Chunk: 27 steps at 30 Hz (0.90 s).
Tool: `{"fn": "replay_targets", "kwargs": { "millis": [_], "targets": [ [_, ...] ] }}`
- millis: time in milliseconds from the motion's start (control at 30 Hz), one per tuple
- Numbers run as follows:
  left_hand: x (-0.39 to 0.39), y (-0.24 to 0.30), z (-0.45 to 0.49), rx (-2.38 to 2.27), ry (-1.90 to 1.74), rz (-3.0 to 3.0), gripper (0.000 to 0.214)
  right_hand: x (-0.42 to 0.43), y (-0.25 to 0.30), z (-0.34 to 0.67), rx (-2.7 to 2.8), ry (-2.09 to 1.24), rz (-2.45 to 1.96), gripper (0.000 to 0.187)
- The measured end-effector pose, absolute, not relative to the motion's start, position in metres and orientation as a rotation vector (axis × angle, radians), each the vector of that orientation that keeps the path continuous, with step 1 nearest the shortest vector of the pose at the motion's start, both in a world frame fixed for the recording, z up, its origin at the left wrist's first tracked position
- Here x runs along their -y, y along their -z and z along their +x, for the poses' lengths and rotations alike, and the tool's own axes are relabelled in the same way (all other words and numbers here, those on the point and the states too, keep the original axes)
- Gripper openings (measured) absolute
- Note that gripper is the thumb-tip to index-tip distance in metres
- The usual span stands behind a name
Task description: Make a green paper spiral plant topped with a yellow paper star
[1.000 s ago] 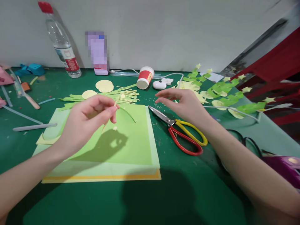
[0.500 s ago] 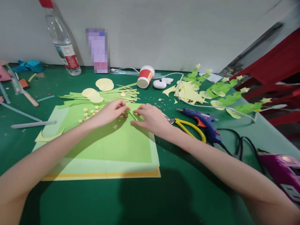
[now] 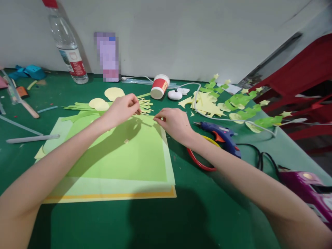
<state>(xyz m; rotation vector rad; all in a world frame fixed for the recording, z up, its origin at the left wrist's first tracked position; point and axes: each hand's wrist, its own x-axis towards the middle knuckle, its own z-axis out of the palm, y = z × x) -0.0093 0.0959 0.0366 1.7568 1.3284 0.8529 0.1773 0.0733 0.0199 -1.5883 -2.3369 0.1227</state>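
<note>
My left hand (image 3: 121, 110) is raised a little over the far edge of the stacked green paper sheets (image 3: 116, 162), fingers pinched together beside the pile of thin yellow and green paper strips (image 3: 141, 102). What it pinches is too small to name. My right hand (image 3: 173, 123) rests at the sheets' far right corner, fingertips curled and pinched on a thin green paper strip (image 3: 147, 121) that runs between the two hands. The red and yellow scissors (image 3: 201, 159) lie partly under my right wrist.
A blue glue gun (image 3: 220, 133) with a black cord lies right of my right hand. Yellow paper circles (image 3: 114, 93), a tipped red paper cup (image 3: 159, 86), a water bottle (image 3: 67, 48), a garland of green leaves and yellow stars (image 3: 243, 103) and a purple device (image 3: 308, 188) surround the sheets.
Both hands came together at the sheets' far edge, then my left hand lifted toward the strip pile while my right stayed pinched on the strip. The view drifted slightly.
</note>
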Motion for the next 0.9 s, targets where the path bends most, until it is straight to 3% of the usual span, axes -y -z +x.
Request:
{"fn": "replay_targets", "kwargs": {
  "millis": [467, 900],
  "targets": [
    [-0.099, -0.055, -0.019, -1.368, -0.998, 1.528, 0.011, -0.153, -0.015, 0.248, 2.151, -0.122, -1.729, 0.017],
    [-0.109, -0.038, -0.022, -1.31, -0.902, 1.476, 0.012, -0.142, -0.03, 0.248, 2.123, -0.599, -1.648, 0.024]
  ]
}}
